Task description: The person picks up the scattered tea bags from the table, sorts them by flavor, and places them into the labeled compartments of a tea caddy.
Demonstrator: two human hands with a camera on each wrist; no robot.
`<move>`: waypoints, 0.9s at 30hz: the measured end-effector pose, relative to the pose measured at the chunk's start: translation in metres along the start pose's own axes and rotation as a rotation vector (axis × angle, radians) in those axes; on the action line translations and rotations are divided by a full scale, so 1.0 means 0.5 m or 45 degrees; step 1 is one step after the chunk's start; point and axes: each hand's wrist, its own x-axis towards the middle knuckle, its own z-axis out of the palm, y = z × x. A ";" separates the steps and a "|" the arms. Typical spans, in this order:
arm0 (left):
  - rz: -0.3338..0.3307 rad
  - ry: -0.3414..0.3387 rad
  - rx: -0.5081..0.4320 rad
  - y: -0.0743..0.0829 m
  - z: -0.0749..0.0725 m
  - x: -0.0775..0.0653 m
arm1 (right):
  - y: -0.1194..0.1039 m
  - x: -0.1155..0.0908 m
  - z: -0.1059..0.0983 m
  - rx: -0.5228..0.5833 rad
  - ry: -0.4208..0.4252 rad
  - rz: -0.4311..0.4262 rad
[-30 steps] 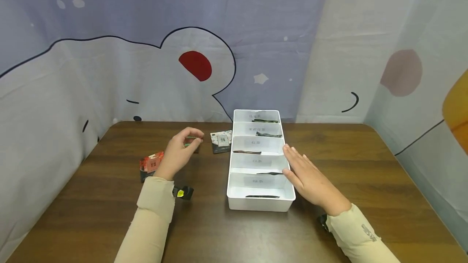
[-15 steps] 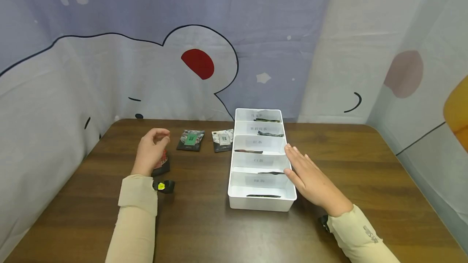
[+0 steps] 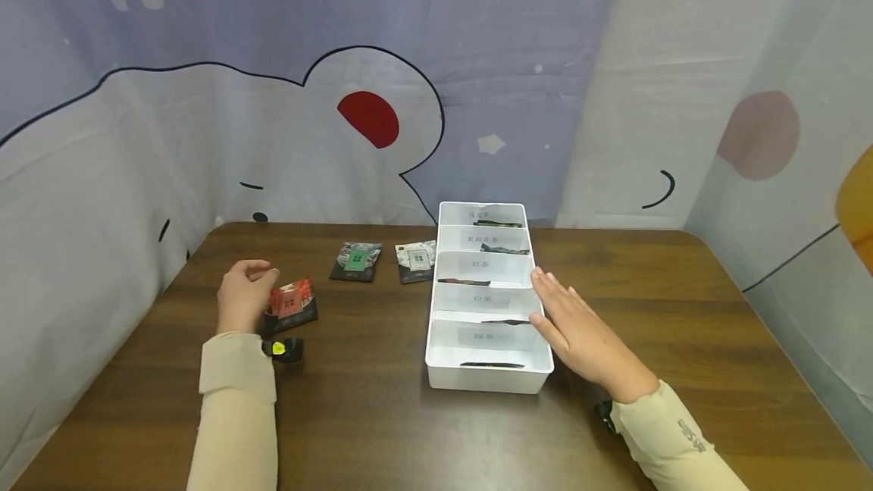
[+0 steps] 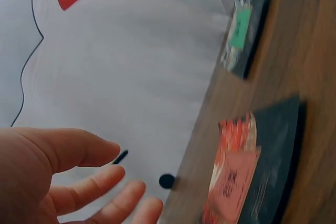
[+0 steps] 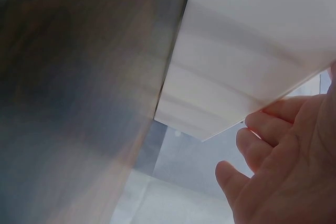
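My left hand [image 3: 244, 295] hovers at the left of the table, just left of a red-and-black tea packet [image 3: 292, 304]. In the left wrist view its relaxed fingers [image 4: 118, 203] hold nothing, and the packet lies off to the right. A tea packet with a green label [image 3: 356, 261] and one with a white label [image 3: 415, 261] lie farther back. The fingertips of my right hand [image 3: 586, 336] are at the right rim of a white divided box [image 3: 487, 381], its fingers straight. From the right wrist, the box's outer side wall [image 5: 231, 51] shows beside those fingers [image 5: 268, 127].
Several labelled compartments run front to back in the box, with a thin packet standing in each. The wooden table [image 3: 368, 423] ends at a patterned cloth backdrop [image 3: 273, 142]. A black strap device [image 3: 285, 349] sits at my left wrist.
My left hand has moved left, from over the green-label packet past the red one, uncovering both. The right hand stays at the box's rim.
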 end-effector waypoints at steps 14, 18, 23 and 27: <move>-0.097 -0.314 0.352 -0.023 -0.019 0.008 | -0.002 0.001 -0.003 0.012 -0.014 0.013; -0.068 -0.356 0.412 -0.027 -0.014 0.010 | -0.004 0.001 -0.005 0.017 -0.022 0.015; -0.032 -0.367 0.484 -0.026 -0.006 0.009 | -0.003 0.000 -0.003 0.013 -0.022 0.018; -0.042 -0.346 0.522 -0.023 0.000 0.004 | -0.001 0.000 -0.002 0.011 -0.017 0.016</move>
